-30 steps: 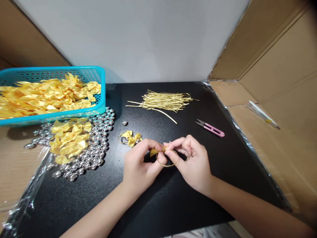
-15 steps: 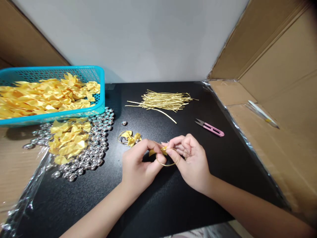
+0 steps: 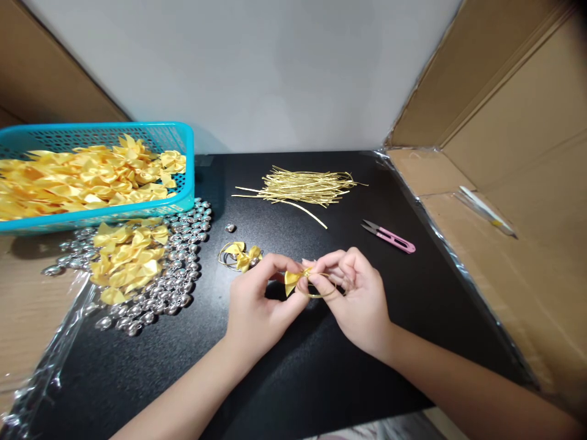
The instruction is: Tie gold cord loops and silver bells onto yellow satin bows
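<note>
Between my two hands is a yellow ribbon bow (image 3: 292,282), pinched at its middle. My left hand (image 3: 263,293) holds it with thumb and forefinger, one loop sticking out toward the palm. The fingertips of my right hand (image 3: 355,293) press on the bow's centre and on a gold cord (image 3: 318,296) that curves in a loop below them. Whether a bell is at the bow's centre is hidden by the fingers. Just beyond my left hand lie finished-looking bows with gold cord loops and silver bells (image 3: 243,256) on the black table (image 3: 293,391).
A turquoise basket (image 3: 114,210) of yellow bows stands at the left. Before it lie loose yellow bows (image 3: 132,256) among many silver bells (image 3: 151,305). One bell (image 3: 230,228) sits apart. Gold cords (image 3: 307,186) are heaped at the back; pink thread snips (image 3: 389,236) lie right, a pen (image 3: 486,211) beyond.
The bow has turned between my fingers, so more of its left loop shows. The cord loop has shifted slightly up and right. Both hands stay nearly in place.
</note>
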Demonstrator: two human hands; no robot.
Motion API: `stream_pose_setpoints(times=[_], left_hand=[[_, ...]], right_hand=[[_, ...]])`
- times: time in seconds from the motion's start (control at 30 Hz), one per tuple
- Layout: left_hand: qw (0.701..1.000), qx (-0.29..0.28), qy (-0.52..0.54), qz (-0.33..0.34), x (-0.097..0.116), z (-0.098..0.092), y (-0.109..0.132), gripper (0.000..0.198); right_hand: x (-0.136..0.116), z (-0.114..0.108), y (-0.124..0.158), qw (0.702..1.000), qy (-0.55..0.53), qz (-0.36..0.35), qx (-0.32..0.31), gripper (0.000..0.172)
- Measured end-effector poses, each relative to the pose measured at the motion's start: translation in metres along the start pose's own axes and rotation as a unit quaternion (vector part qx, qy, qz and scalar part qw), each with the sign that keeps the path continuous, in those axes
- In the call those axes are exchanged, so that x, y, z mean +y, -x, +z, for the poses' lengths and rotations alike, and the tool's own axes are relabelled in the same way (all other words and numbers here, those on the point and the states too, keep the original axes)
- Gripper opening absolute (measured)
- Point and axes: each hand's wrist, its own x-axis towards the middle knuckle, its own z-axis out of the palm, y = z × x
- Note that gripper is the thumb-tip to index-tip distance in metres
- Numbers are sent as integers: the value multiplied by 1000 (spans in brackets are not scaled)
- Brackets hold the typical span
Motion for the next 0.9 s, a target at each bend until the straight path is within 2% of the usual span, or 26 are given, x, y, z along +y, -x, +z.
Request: stream_pose_setpoints(times=[0.23, 0.4, 0.53, 0.63, 0.67, 0.77, 0.9], left_hand=[[997, -7, 72, -31, -2, 2, -1, 13], [989, -31, 130, -66, -1, 1, -3, 13], [968, -59, 197, -145, -1, 2, -5, 4], [941, -52, 246, -228, -3, 4, -8, 9], [931, -48, 261, -252, -3, 4, -9, 12], [905, -55, 303, -292, -4, 5, -9, 18], [888, -72, 341, -300, -3, 5, -7, 17]], right_hand=[[3, -2, 1, 1000, 10, -16, 2, 41], [-1, -1, -4, 1000, -11, -2, 6, 38], [-8, -3, -7, 999, 19, -18, 28, 38], [-10, -8, -6, 996, 29, -57, 56, 25], [-10, -10, -5, 997, 18, -59, 51, 24], [-9, -12, -1, 1000, -3, -19, -13, 38], [-12, -9, -1, 991, 97, 17, -96, 36]])
